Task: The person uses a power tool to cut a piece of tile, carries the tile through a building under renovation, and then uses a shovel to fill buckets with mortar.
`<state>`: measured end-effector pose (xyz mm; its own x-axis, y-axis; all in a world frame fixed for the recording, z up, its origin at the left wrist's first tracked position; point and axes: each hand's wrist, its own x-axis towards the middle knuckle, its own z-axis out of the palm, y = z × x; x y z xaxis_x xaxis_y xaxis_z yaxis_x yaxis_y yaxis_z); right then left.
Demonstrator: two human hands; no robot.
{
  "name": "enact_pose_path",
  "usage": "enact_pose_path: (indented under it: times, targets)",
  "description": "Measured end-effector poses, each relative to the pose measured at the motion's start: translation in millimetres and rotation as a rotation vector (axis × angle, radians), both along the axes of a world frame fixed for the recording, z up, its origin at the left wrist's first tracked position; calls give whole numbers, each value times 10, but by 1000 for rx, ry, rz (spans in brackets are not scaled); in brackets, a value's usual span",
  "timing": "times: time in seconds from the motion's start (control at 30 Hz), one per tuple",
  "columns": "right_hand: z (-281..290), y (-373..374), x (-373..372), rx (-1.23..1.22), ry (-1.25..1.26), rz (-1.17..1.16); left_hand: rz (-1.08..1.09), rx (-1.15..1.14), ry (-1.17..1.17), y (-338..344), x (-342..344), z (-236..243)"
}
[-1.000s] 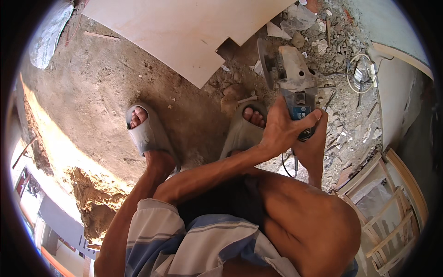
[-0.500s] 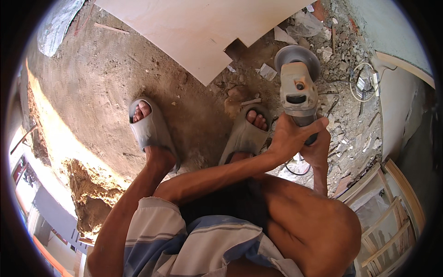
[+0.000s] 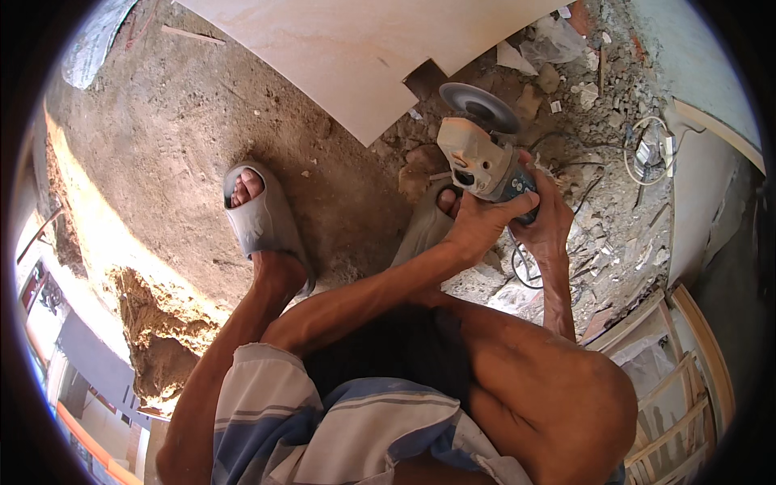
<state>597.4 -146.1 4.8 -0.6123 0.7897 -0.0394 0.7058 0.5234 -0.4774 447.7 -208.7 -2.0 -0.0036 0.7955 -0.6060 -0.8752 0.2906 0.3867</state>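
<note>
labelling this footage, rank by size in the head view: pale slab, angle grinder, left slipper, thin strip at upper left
1. Pale slab, even cut off by the frame
2. Angle grinder and left slipper: too alike to rank
3. Thin strip

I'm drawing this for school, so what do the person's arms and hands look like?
The left hand and right hand are bare: no gloves, and I can't see any rings, watch or bracelets. The left forearm and right forearm are slim, with no sleeves on the parts that show. I can't see any clear markings on them.
</note>
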Motion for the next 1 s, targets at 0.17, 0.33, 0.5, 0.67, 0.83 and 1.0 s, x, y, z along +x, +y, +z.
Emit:
enact_pose_path:
  times: [0.17, 0.33, 0.5, 0.67, 0.83, 1.0]
  targets:
    - [-125, 67, -65, 129, -50, 33, -21, 4, -51, 67, -155, -61]
    - [-206, 118, -95, 189, -71, 83, 39, 36, -167, 59, -132, -261]
    - [-222, 159, -116, 169, -95, 86, 35, 46, -240, 72, -162, -374]
    - [-324, 215, -109, 180, -110, 98, 40, 51, -265, 124, -211, -416]
    - [-361, 263, -84, 150, -119, 121, 61, 73, -298, 136, -189, -498]
    - [-383, 271, -67, 130, -142, 136, 67, 58, -310, 121, -205, -499]
